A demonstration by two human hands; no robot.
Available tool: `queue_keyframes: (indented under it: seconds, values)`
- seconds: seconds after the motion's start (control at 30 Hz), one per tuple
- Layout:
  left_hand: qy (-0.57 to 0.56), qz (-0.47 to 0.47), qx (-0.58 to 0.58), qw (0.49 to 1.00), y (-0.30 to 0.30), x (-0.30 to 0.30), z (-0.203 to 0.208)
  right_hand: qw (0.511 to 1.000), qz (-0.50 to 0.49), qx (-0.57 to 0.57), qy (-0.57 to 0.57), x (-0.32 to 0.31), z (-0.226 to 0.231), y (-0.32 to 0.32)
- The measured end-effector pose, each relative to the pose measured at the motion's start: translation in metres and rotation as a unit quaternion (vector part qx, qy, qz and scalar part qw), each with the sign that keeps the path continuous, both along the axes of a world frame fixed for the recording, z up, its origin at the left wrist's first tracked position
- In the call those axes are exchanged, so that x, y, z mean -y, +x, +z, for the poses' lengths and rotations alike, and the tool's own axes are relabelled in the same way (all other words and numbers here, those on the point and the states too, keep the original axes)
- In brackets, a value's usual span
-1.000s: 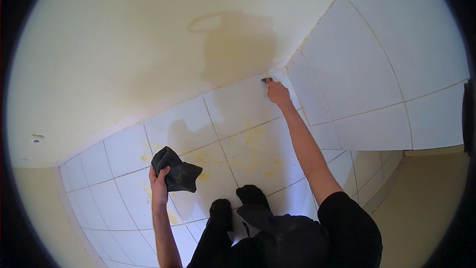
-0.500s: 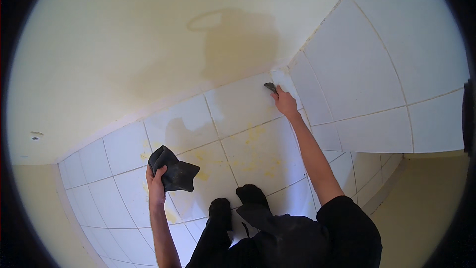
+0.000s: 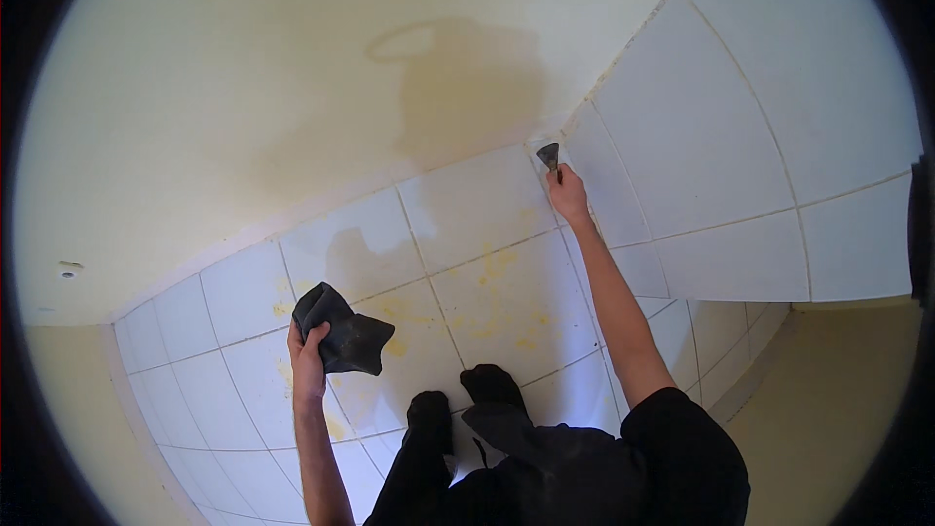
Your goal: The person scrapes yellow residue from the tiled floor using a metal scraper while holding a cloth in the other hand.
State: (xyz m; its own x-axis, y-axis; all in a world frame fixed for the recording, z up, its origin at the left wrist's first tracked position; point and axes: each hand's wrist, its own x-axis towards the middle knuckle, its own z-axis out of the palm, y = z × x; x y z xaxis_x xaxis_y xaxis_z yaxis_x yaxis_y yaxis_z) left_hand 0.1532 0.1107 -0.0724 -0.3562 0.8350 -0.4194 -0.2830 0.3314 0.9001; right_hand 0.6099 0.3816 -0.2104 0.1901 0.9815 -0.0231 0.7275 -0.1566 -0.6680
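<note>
My right hand (image 3: 568, 194) is closed around the handle of a putty knife (image 3: 548, 156). Its dark, flared blade points away from me, close to the corner where the white tiles (image 3: 467, 185) meet the cream wall and the tiled side. Whether the blade touches the surface cannot be made out. On the left, my left hand (image 3: 307, 351) grips a black folded cloth (image 3: 353, 336) by its near side, thumb on top. The cloth hangs bunched, with pointed corners, above tiles marked with yellow smears.
The cream wall (image 3: 243, 107) runs along the far side, with a shadow on it. To the right rises a tiled block (image 3: 711, 136) with stained joints. My black-clad feet (image 3: 492, 385) stand on the tiles. A small white fitting (image 3: 68, 271) sits on the left wall.
My right hand has shifted slightly right, and the putty knife has turned from pointing left to pointing away from me, into the corner. The left hand and cloth have hardly moved.
</note>
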Motion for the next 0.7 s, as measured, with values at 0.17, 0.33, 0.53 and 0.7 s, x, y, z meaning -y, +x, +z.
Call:
queue_keyframes:
  seconds: [0.17, 0.33, 0.53, 0.7]
  values:
    - [-0.002, 0.007, 0.015, 1.0, -0.003, 0.004, 0.001, 0.999, 0.016, -0.013, -0.032, -0.011, -0.014, 0.001]
    - [-0.002, 0.011, 0.015, 1.0, -0.005, 0.006, -0.004, 0.994, 0.036, 0.084, -0.064, -0.022, -0.018, -0.004]
    - [0.0, 0.012, 0.019, 1.0, -0.004, 0.003, -0.005, 0.993, -0.004, 0.101, -0.062, -0.032, -0.013, -0.009]
    - [-0.014, 0.023, 0.019, 0.999, -0.007, 0.005, -0.004, 0.981, -0.055, 0.151, -0.105, -0.017, 0.01, -0.035]
